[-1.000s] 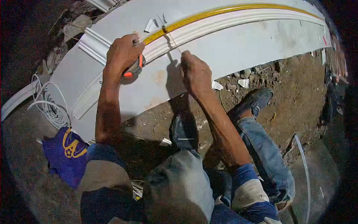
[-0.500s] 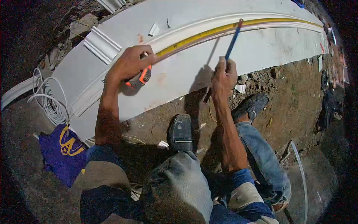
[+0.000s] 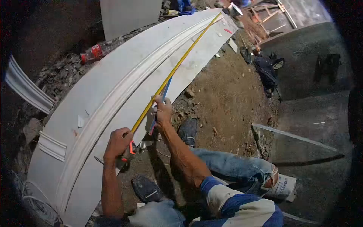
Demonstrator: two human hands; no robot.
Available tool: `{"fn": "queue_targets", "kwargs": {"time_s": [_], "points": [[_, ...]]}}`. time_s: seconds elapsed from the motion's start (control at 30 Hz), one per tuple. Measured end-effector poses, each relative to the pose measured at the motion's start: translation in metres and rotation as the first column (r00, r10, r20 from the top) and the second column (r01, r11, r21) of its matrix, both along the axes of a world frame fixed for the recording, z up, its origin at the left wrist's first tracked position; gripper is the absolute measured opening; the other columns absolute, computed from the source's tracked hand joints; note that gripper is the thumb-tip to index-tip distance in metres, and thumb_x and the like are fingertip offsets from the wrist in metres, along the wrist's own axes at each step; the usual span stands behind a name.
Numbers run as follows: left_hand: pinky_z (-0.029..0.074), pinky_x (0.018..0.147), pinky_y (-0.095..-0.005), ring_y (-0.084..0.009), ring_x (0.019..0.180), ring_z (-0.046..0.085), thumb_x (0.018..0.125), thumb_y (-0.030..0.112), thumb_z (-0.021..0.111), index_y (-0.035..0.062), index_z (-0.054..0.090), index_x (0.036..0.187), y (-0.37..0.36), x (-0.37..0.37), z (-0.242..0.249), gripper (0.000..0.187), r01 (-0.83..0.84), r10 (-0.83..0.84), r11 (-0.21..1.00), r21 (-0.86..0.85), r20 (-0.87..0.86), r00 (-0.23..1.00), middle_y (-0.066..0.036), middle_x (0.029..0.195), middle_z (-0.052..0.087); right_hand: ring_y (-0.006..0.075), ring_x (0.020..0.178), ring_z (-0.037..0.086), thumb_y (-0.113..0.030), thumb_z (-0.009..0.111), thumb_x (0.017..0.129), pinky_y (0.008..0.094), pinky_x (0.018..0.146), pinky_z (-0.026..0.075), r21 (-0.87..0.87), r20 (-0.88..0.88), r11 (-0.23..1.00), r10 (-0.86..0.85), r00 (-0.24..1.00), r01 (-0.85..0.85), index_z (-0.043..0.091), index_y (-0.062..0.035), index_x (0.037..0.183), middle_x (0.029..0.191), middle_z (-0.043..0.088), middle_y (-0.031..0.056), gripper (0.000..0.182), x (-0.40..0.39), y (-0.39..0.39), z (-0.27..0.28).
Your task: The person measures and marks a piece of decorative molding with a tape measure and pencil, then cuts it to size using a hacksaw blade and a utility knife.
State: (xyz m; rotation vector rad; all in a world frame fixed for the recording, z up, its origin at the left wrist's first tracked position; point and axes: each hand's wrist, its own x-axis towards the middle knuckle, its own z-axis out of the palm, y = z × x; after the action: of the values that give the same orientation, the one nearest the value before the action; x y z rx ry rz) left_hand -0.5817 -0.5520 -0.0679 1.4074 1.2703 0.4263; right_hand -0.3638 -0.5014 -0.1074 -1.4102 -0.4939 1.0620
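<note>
My left hand (image 3: pixel 118 143) is closed around a tape measure (image 3: pixel 132 147) with a black and orange case. Its yellow tape (image 3: pixel 181 62) runs out to the far end of a long white moulding (image 3: pixel 124 89), passing over a white board. Midway along the tape, my right hand (image 3: pixel 163 111) grips a thin blue strip (image 3: pixel 166 87) with a reddish lower end, which looks like a hacksaw blade. The fingers of that hand touch or nearly touch the tape. The moulding lies lengthwise on the white board (image 3: pixel 87 193).
A short moulding piece (image 3: pixel 53 146) lies at the board's left edge, near coiled white cable (image 3: pixel 38 204). A plastic bottle (image 3: pixel 96 52) rests on rubble behind. To the right are a dark backpack (image 3: pixel 266 72) and a metal strip (image 3: pixel 295 137) on the ground.
My view has turned toward the board's far end. The tape, which lay along the moulding, now stretches straight and clear of it except near the far end. Both hands keep their hold.
</note>
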Motion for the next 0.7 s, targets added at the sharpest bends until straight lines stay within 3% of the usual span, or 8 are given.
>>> {"fn": "queue_targets", "kwargs": {"time_s": [0.1,0.13,0.23,0.3,0.4,0.5,0.57,0.7], "points": [[0.046,0.057,-0.034,-0.0148,0.061,0.058,0.084,0.022,0.058,-0.0031,0.063,0.081,0.005,0.032,-0.003,0.026,-0.024,0.025,0.997,-0.067,0.026,0.999,-0.013,0.063,0.059,0.0076,0.052,0.051,-0.028,0.069,0.09,0.0222,0.042,0.039,0.048,0.049,0.999,0.013,0.999,-0.016,0.054,-0.0032,0.094,0.076,0.064,0.0059,0.029,0.011,0.002,-0.007],[0.047,0.059,-0.0357,-0.0212,0.062,0.061,0.084,0.024,0.058,-0.0024,0.064,0.085,0.005,0.04,-0.015,0.027,-0.034,0.03,0.996,0.081,0.059,0.998,-0.015,0.066,0.061,0.0079,0.052,0.052,-0.027,0.068,0.091,0.0227,0.043,0.04,0.022,0.027,1.0,-0.014,1.0,0.013,0.055,-0.003,0.094,0.079,0.065,0.0072,0.028,0.015,0.001,-0.008],[0.048,0.062,-0.0376,-0.0282,0.063,0.061,0.084,0.027,0.058,-0.0008,0.064,0.088,0.02,0.064,-0.03,0.029,-0.064,0.061,0.996,0.061,0.049,0.997,-0.017,0.069,0.063,0.0049,0.049,0.048,-0.034,0.071,0.087,0.0206,0.043,0.039,0.095,0.062,0.995,0.0,0.998,-0.006,0.057,-0.0054,0.099,0.084,0.069,0.0044,0.035,0.033,0.007,-0.03],[0.049,0.065,-0.0404,-0.0329,0.067,0.063,0.085,0.026,0.057,0.0009,0.065,0.089,0.032,0.077,-0.03,0.027,-0.071,0.067,0.996,0.052,0.08,0.995,-0.02,0.073,0.064,0.0089,0.052,0.053,-0.024,0.069,0.09,0.0236,0.044,0.041,-0.068,0.186,0.997,-0.017,0.982,0.03,0.056,-0.0016,0.095,0.086,0.07,0.0109,0.026,0.042,0.014,-0.023],[0.051,0.07,-0.0437,-0.0397,0.079,0.066,0.084,0.028,0.057,0.003,0.067,0.09,0.05,0.095,-0.039,0.027,-0.031,0.027,0.997,0.072,0.046,0.999,-0.023,0.079,0.065,0.0091,0.049,0.051,-0.022,0.07,0.088,0.0235,0.043,0.041,-0.002,0.03,0.997,-0.074,0.997,0.074,0.056,-0.0029,0.091,0.08,0.069,0.009,0.024,0.044,0.022,-0.025],[0.05,0.063,-0.0387,-0.0292,0.067,0.065,0.086,0.028,0.059,0.0022,0.066,0.088,0.063,0.119,-0.05,0.027,-0.089,0.078,0.964,0.249,0.056,0.995,-0.017,0.073,0.066,0.0091,0.05,0.052,-0.02,0.069,0.088,0.0227,0.044,0.041,-0.015,-0.019,0.997,-0.081,0.997,0.081,0.056,-0.0032,0.092,0.08,0.068,0.0084,0.022,0.052,0.031,-0.028],[0.05,0.064,-0.0413,-0.0336,0.068,0.065,0.084,0.028,0.06,0.0033,0.067,0.088,0.074,0.132,-0.048,0.026,-0.094,0.099,0.985,0.145,-0.023,0.995,-0.019,0.075,0.066,0.0094,0.051,0.052,-0.019,0.069,0.087,0.0225,0.045,0.041,-0.043,-0.138,0.995,-0.09,0.986,0.085,0.056,-0.0026,0.093,0.081,0.069,0.0087,0.022,0.058,0.036,-0.031],[0.051,0.065,-0.0451,-0.038,0.071,0.066,0.085,0.026,0.058,0.0013,0.065,0.087,0.092,0.152,-0.052,0.025,-0.083,0.102,0.969,0.233,-0.072,0.992,-0.02,0.073,0.066,0.0093,0.052,0.053,-0.018,0.067,0.089,0.0237,0.044,0.04,0.004,-0.027,0.998,-0.059,0.998,0.059,0.055,-0.0004,0.093,0.079,0.068,0.0088,0.021,0.068,0.044,-0.041]]}}
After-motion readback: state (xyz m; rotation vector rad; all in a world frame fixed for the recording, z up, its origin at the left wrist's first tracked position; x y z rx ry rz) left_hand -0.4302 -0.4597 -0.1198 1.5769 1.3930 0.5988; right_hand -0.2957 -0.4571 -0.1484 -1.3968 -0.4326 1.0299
